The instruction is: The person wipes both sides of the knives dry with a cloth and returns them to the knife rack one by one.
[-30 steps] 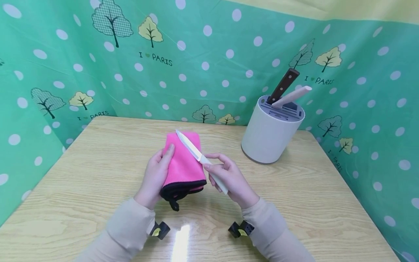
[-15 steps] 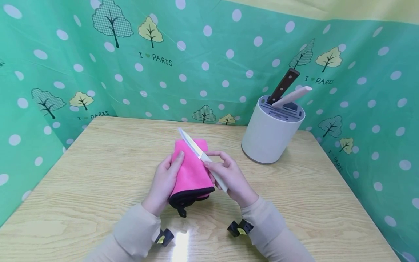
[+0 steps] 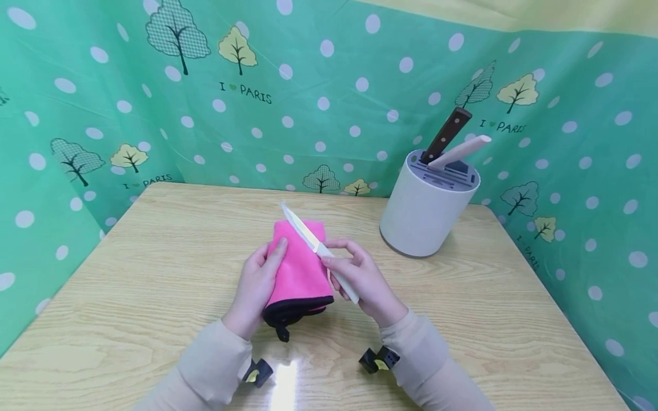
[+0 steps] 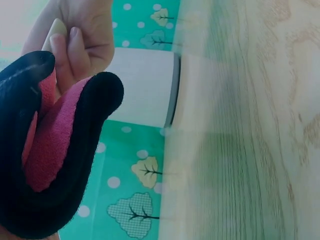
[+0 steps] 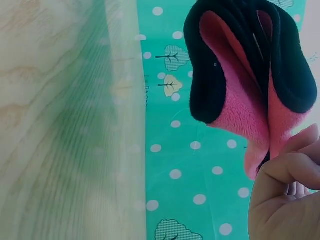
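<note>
My left hand grips a folded pink cloth with black edging from its left side, thumb on top. In the left wrist view the black-edged folds of the cloth hang over the table. My right hand pinches the pale handle of a knife, whose blade slants up and left across the cloth, its tip past the far edge. The right wrist view shows the underside of the cloth and the curled fingers of my right hand; the blade is hidden there.
At the back right of the wooden table stands a white round knife block. A brown-handled knife and a light-handled knife stick out of its slots. A green dotted curtain hangs behind.
Over the last second my left hand and the cloth have shifted right and slightly toward me, so the knife tip now passes the cloth's far edge. My right hand has barely moved.
</note>
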`<state>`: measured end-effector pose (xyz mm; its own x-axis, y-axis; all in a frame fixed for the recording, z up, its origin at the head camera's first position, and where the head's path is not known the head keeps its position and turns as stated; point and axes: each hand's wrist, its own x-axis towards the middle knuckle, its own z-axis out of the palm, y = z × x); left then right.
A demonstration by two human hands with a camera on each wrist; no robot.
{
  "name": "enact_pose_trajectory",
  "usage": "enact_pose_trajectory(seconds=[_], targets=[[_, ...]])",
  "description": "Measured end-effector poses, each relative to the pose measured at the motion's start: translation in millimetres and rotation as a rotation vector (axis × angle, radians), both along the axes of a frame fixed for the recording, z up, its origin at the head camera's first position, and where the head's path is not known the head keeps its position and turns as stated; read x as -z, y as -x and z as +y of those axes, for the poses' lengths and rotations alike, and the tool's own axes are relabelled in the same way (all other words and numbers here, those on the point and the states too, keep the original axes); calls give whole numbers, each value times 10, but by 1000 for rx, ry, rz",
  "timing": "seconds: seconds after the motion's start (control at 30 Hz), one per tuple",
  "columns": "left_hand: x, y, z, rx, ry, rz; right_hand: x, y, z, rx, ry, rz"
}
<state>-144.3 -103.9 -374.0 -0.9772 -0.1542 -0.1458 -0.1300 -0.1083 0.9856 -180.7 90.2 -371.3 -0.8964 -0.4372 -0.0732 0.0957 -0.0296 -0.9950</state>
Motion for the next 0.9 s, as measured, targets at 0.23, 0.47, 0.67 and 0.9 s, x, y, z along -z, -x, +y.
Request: enact_pose_trajectory(seconds=[0.23,0.47,0.67,0.9], targets=[[-1,10,-77,-37,16,-19,28,-21,35,-17,-9,-5],[-13,27,-107,-42,-6,-33,26,-38,76,-4,-49,-25],[-31,41,-133,-64,13,-31,34,-53,124,-3,-61,-29],[-49,70,-192,-80,27,-10,61,-51,188,30,-71,-18]])
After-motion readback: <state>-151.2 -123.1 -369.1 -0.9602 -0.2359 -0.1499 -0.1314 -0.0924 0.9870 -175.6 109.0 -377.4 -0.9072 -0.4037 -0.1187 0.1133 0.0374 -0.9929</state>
